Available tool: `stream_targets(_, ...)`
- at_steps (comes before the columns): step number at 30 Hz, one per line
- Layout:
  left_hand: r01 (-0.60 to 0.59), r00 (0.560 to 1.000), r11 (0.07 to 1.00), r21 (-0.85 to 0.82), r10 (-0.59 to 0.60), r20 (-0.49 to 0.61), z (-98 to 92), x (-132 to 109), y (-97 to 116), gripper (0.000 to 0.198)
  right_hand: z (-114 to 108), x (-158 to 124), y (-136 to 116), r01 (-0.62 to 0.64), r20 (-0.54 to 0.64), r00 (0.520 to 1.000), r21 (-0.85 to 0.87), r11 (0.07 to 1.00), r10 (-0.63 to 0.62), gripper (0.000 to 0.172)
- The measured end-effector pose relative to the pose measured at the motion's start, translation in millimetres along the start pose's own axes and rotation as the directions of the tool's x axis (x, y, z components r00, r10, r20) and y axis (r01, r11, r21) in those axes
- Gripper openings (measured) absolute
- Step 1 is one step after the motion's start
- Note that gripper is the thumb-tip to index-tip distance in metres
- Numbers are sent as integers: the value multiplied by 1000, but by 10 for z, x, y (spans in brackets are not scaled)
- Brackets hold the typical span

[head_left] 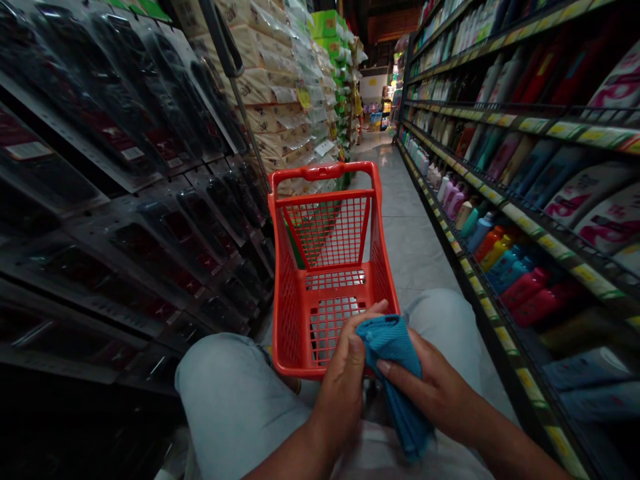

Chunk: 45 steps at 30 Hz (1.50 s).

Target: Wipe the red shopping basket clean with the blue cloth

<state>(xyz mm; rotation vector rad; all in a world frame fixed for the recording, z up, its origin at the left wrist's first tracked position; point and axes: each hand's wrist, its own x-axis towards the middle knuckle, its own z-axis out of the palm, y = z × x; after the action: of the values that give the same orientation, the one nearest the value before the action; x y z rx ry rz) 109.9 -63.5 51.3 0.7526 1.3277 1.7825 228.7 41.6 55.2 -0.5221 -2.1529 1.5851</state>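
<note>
The left hand (343, 380) and the right hand (427, 390) both grip a blue knit cloth (397, 373), held between them just above the near rim of a red plastic shopping basket (320, 172). The left hand curls over the cloth's top fold, thumb pressed on it, and the right hand pinches its side between thumb and fingers. The cloth's long axis runs roughly upright, tilting down and right, with its loose end hanging past the right hand, so the left hand sits nearer the top and the right nearer the hanging length. It may be a towel or a folded garment; the folds hide which. Pale trousers (235, 393) show on either side of the basket, which stands on a tiled floor (410, 240) in a shop aisle, between shelves of bottles (505, 273) and black packaged goods (100, 200).
</note>
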Motion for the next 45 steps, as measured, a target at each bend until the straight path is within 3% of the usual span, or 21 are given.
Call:
stream_targets(2,-103,995,966,239,97,37,-86,7,-40,49,-179,-27,130,-103,-103,989,41,994,107,35)
stream_targets(3,-173,985,905,388,156,73,-130,13,-73,43,-282,-31,200,-125,-197,972,9,992,125,35)
stream_targets(5,-304,952,681,666,237,192,-201,28,-162,30,-465,-32,340,-101,-395,918,-207,973,11,40)
stream_targets(6,-350,936,546,761,239,259,-222,35,-212,26,-525,-35,407,-78,-436,895,-360,930,-94,47)
stream_targets(7,-392,918,411,823,232,321,-234,42,-261,23,-554,-43,470,-59,-426,885,-504,862,-188,55)
stream_targets(9,-454,884,191,870,216,414,-237,60,-345,22,-525,-69,584,-5,-284,919,-704,710,-274,70)
stream_targets(11,-499,851,77,863,231,472,-235,83,-402,23,-429,-85,677,91,-110,951,-795,599,-290,76)
stream_targets(13,-529,828,52,847,252,502,-250,107,-434,23,-348,-52,738,177,-1,946,-837,517,-325,77)
stream_targets(15,-543,814,46,839,272,513,-288,123,-449,22,-321,39,762,189,15,936,-864,466,-351,76)
stream_targets(20,-565,783,28,825,334,525,-460,138,-421,19,-282,243,701,128,-35,943,-881,456,-331,73)
stream_targets(25,-578,773,47,815,350,529,-714,197,-298,20,-123,266,609,248,115,940,-879,408,-322,72)
stream_targets(30,-566,789,61,822,330,519,-874,267,-171,32,-55,505,559,80,-21,965,-925,371,-260,68)
stream_targets(33,-509,819,46,860,333,467,-821,257,-170,38,11,578,540,126,33,969,-919,373,-246,70)
stream_targets(36,-400,850,-41,915,356,388,-719,230,-244,38,-11,688,527,158,66,967,-913,377,-246,69)
stream_targets(41,-317,867,-145,937,356,348,-700,281,-307,32,-122,1020,539,-84,-158,973,-920,384,-166,69)
stream_targets(45,-303,871,-174,937,348,347,-812,381,-228,33,-32,1096,602,7,-90,969,-920,392,-229,69)
